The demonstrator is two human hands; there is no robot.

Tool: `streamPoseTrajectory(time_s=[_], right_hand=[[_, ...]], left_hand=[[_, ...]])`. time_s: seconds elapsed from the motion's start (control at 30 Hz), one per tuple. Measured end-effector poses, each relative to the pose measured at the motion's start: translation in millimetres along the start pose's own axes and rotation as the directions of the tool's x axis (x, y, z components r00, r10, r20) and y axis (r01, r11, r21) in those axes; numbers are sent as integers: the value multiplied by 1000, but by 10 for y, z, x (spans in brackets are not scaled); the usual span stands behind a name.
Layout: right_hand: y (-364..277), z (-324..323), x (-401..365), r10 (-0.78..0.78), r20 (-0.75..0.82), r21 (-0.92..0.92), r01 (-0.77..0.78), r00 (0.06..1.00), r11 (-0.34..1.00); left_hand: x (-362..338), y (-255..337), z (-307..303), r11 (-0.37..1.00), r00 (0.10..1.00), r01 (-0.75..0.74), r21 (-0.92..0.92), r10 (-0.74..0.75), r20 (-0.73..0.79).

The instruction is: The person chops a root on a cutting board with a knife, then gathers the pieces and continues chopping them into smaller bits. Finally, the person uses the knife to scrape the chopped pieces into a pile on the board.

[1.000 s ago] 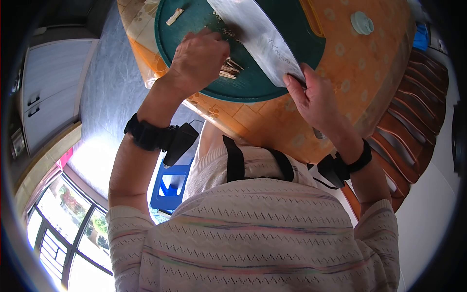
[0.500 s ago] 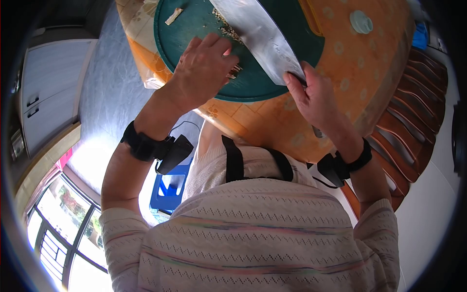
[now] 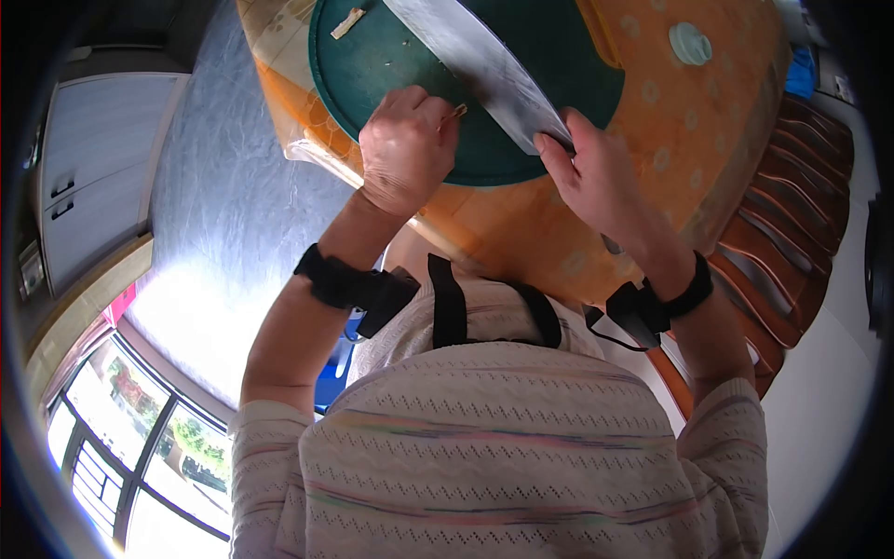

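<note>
A round dark green cutting board (image 3: 358,70) lies on the table. My right hand (image 3: 596,172) grips the rear end of a broad-bladed cleaver (image 3: 507,88), whose steel blade slants up and left across the board. Over the board's near left part, my left hand (image 3: 407,154) is closed in a fist. The tip of some thin brown stick-like pieces (image 3: 459,110) pokes out between its thumb and fingers; the rest is hidden. A pale, elongated piece (image 3: 347,23) rests near the board's far left edge. A few tiny specks dot the green surface.
An orange patterned cloth (image 3: 531,228) covers the table. At the far right of it stands a pale plastic cap or small container (image 3: 690,43). A wooden slatted chair (image 3: 773,252) is at the right, and a blue stool (image 3: 337,373) is partly hidden below my left arm.
My left hand has closed and turned into a fist around the thin pieces. The cleaver has shifted slightly up and left, and the chopped bits beside its blade no longer show.
</note>
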State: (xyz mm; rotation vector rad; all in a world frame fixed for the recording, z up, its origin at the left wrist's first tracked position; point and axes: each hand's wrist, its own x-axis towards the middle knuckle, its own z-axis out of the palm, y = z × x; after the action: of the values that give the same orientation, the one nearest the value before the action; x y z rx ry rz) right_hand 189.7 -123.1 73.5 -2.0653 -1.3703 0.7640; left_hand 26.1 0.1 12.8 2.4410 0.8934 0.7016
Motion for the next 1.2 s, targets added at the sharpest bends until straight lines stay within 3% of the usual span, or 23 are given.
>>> streamPoseTrajectory(time_s=[0.3,0.4,0.57,0.63,0.77,1.1,1.2], right_hand=[[-85,-8,29,-120,25,-255,122,992,959],[-128,-22,15,-154,58,-293,164,986,942],[-110,44,-2,-252,-1,-179,248,968,952],[-79,31,-29,-289,-6,-148,285,957,947],[-53,-10,-10,-265,7,-48,265,964,963],[9,-81,106,-125,72,45,122,990,992],[18,-59,134,-189,47,36,187,981,982]], left_hand=[[8,14,82,991,986,89,99,-74,-149],[-31,-7,104,996,983,49,81,-34,-181],[-117,-77,122,990,979,-2,138,30,-202],[-141,-104,144,963,983,-54,262,97,-155],[-110,25,1,993,989,36,114,-19,-149],[-123,90,85,983,973,168,77,-153,-173],[-150,147,119,980,966,180,82,-161,-201]])
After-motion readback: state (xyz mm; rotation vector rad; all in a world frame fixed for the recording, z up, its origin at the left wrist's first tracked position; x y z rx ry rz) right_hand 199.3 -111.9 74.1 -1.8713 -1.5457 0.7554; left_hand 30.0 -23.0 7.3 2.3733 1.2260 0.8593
